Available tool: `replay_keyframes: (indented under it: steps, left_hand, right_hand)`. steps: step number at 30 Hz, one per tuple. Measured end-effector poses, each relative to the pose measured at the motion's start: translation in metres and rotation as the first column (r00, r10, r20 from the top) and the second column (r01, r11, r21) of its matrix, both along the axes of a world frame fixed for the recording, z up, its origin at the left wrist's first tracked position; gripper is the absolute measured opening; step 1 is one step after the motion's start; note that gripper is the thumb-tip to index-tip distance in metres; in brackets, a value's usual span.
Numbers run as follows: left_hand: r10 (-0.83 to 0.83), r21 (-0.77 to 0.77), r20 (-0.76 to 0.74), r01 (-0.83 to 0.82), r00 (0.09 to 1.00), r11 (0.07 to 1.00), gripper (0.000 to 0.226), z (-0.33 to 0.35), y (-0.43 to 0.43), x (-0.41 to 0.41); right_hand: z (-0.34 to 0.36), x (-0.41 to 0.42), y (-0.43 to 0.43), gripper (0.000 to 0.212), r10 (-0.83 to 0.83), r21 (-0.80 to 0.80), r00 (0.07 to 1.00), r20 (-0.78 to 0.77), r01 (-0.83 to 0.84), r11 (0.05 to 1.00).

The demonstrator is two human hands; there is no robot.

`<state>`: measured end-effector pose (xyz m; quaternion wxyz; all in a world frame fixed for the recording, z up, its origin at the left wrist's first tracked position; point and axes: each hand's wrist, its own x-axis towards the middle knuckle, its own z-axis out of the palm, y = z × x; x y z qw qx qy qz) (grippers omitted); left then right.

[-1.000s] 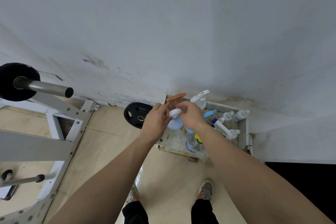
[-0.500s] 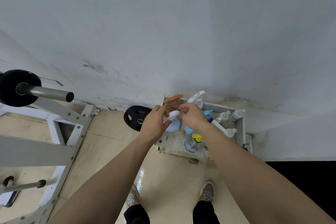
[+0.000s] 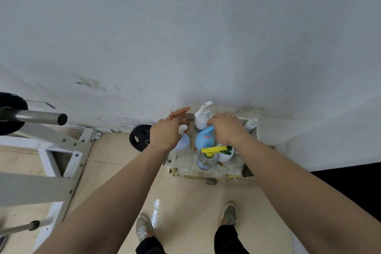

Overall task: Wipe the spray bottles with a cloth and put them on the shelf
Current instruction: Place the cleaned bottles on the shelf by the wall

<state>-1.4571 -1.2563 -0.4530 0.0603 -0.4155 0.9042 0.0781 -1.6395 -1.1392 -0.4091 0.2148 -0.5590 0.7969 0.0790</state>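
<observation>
The left hand [image 3: 165, 135] is holding a pale bottle [image 3: 184, 144] at the shelf [image 3: 185, 161]; the right hand [image 3: 226, 130] is hovering apart, grip hidden.

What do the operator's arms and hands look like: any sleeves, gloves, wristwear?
The left forearm and right forearm are bare to the frame edge, with no sleeve in view. The left hand and right hand are ungloved. No watch, band or ring shows on either.

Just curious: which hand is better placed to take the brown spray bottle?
Probably left. The left hand is right beside the brown spray bottle; the right hand hovers farther right, over the blue spray bottle.
</observation>
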Motion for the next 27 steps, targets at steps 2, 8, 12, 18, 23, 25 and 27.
replay_keyframes:
  steps: [2, 8, 12, 18, 23, 25, 27]
  left_hand:
    - [0.005, -0.008, 0.023, -0.005, 1.0, 1.0, 0.021, -0.008, -0.002, -0.001]
    - [0.022, -0.04, -0.119, -0.027, 0.993, 0.999, 0.035, -0.022, -0.008, 0.0]
    - [-0.021, -0.064, -0.16, 0.01, 0.987, 0.998, 0.037, -0.03, -0.006, 0.003]
    - [-0.04, -0.075, -0.137, 0.03, 0.99, 0.997, 0.024, -0.017, 0.001, 0.0]
    - [0.017, -0.071, -0.095, -0.024, 0.995, 0.997, 0.016, -0.017, -0.002, 0.002]
    - [0.024, -0.054, -0.075, -0.028, 0.997, 0.998, 0.015, -0.016, -0.002, 0.002]
    - [0.033, -0.046, -0.069, -0.036, 0.997, 0.998, 0.015, -0.014, -0.002, 0.004]
  right_hand:
    - [-0.009, 0.004, -0.004, 0.028, 0.015, 0.012, 0.998, -0.061, -0.014, 1.0]
    - [-0.022, 0.006, -0.015, 0.029, 0.048, 0.032, 0.985, -0.164, -0.043, 0.999]
    - [-0.019, 0.007, -0.015, 0.025, 0.023, -0.028, 0.984, -0.179, -0.029, 0.999]
    - [-0.01, 0.01, -0.024, 0.023, -0.067, -0.122, 0.989, -0.135, 0.05, 0.991]
    - [-0.014, 0.016, -0.024, 0.021, -0.121, -0.194, 0.991, -0.058, 0.108, 0.975]
    - [-0.016, 0.017, -0.022, 0.016, -0.153, -0.226, 0.988, -0.002, 0.149, 0.963]
    - [-0.017, 0.017, -0.019, 0.012, -0.182, -0.244, 0.982, 0.058, 0.19, 0.951]
